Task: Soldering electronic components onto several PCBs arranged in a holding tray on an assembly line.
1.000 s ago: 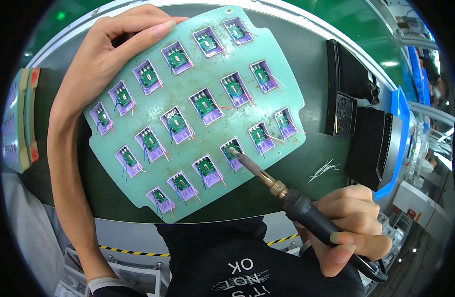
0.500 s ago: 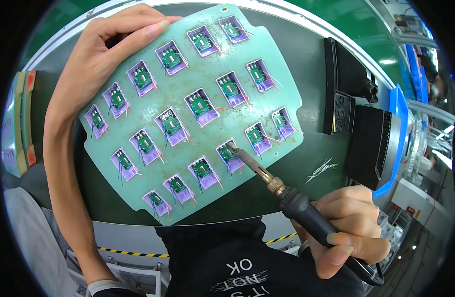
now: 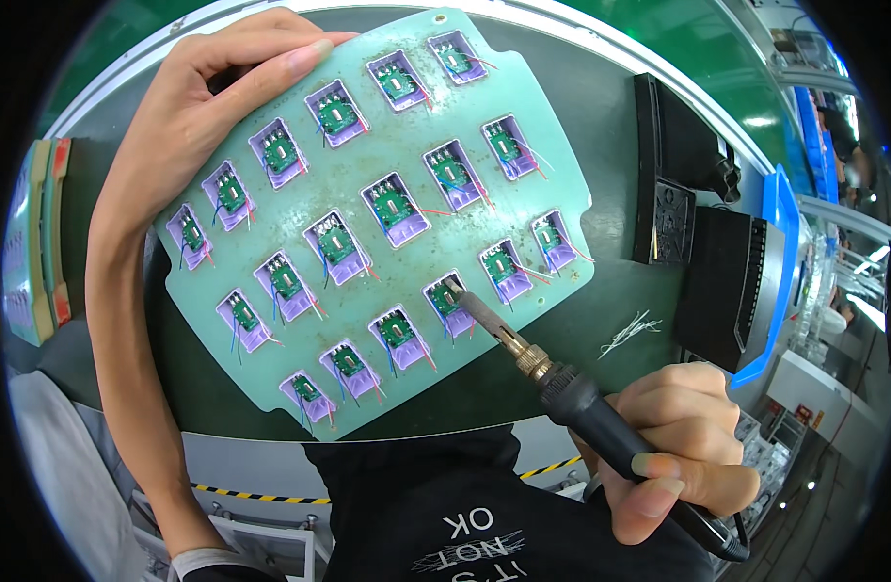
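Note:
A pale green fixture board (image 3: 286, 213) is tilted over the dark worktop, its pockets holding several purple housings. Each housing contains a small green circuit board with thin red, blue and white wires. My left hand (image 3: 222, 92) grips the fixture's far left edge, thumb on top and fingers hidden beneath. In my right hand (image 3: 683, 446) is a soldering iron (image 3: 601, 422), held by its black handle with the fingers wrapped round. Its tip meets the upper part of one circuit board (image 3: 443, 299) in the row nearest me; the iron's shaft partly covers that housing.
A small bundle of white wires (image 3: 632, 335) lies right of the fixture. Farther right stand a black boxy device (image 3: 727, 286), a black holder (image 3: 664, 175) and a blue tray (image 3: 780, 223). More fixtures (image 3: 38, 242) stand stacked at the far left.
My right hand and the soldering iron have shifted very slightly left, with the tip still at the same circuit board. My left hand and the fixture look unmoved.

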The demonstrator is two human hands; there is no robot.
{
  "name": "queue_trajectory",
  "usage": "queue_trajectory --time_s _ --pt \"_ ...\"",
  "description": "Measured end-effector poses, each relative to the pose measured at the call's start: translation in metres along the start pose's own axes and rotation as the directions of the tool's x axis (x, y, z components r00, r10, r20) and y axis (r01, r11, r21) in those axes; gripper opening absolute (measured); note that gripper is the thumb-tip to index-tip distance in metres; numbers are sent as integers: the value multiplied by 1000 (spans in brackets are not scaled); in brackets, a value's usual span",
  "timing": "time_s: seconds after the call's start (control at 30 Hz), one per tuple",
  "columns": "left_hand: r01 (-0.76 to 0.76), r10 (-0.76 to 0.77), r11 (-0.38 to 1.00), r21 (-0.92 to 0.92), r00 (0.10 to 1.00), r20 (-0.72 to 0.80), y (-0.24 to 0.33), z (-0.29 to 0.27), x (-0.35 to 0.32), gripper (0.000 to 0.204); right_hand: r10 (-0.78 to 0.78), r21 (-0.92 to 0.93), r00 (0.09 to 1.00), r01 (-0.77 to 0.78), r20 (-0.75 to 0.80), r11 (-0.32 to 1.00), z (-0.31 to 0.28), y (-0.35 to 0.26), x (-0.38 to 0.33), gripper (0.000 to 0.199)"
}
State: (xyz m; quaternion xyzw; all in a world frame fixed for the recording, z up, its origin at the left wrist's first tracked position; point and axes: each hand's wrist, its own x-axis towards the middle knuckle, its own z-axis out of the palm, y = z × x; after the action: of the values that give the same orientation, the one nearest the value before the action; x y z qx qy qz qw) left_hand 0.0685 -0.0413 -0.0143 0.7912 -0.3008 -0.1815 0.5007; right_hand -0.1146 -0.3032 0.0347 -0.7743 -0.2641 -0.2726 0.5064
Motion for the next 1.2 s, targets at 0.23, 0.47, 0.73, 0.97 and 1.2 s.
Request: queue_trajectory --time_s 0.23,0.47,0.73,0.97,1.2 --pt "-70 71 995 -68 997 13 19 10 4 29 20 -17 1000 -21 -16 1000 2 -1 1 21" --pt "13 -13 1000 3 1000 -12 1 1 -1 29 30 -83 999 -32 -28 996 -1 -4 1 22" --pt "-7 6 1000 -10 998 -57 2 4 -1 26 -132 -91 851 100 -508 991 -56 7 -5 20" --pt "47 -47 999 22 999 16 8 -2 3 27 -12 -83 781 -51 -624 995 -66 23 -7 24" --pt "19 -18 1000 -16 996 91 14 -2 27 31 -56 -147 828 -33 -559 989 -44 13 -2 21"
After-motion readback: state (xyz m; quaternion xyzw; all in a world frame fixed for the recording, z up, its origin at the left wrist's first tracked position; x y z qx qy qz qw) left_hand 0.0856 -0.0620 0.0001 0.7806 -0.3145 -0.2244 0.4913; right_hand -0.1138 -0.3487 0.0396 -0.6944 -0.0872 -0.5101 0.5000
